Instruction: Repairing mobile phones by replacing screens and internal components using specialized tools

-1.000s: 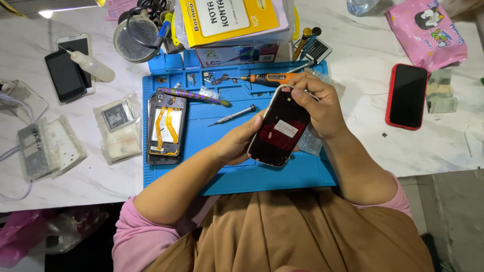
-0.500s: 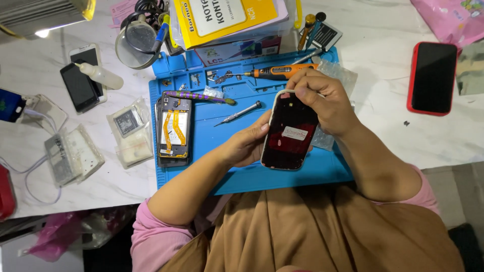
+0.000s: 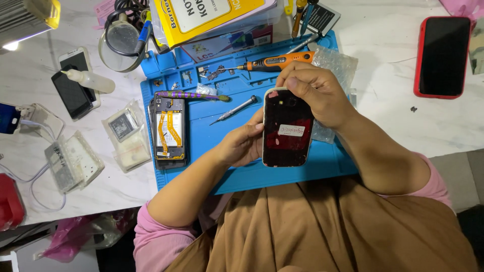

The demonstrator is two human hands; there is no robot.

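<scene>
Since half a second ago the view has closed in, and the dark red phone stands more upright between both hands, above the blue repair mat. Left hand braces its left edge, thumb against the side; right hand curls over the top corner, its grip pinching the rim, probably to steady the phone for inspection. Just left on the mat lies 1 opened phone with orange flex cables showing. Beyond it rest a purple-banded tool, a small screwdriver and an orange-handled screwdriver. Farther right on the worktop lies a red-cased phone.
</scene>
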